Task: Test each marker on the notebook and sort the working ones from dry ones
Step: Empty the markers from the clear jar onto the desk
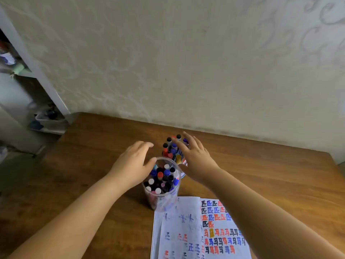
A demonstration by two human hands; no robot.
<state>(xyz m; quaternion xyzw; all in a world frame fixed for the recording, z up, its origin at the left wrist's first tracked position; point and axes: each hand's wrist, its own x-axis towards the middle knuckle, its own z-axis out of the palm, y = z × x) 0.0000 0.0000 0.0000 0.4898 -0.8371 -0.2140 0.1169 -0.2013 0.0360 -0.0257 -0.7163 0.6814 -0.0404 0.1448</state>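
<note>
A clear plastic jar (pixel 162 200) full of capped markers (pixel 164 177) stands on the brown table, just behind an open notebook (pixel 196 230) covered with red, blue and black test marks. A second holder (pixel 183 162) packed with markers (pixel 171 148) stands right behind the jar. My left hand (pixel 130 163) is spread, fingers relaxed, with its thumb at the near jar's left rim. My right hand (pixel 194 156) hovers with straight fingers over the right side of the far holder. Neither hand holds a marker.
The wooden table (pixel 261 174) runs back to a pale patterned wall (pixel 186 62). Its left edge drops off beside a white shelf unit (pixel 24 81) with clutter and a plastic bin (pixel 48 118) on the floor.
</note>
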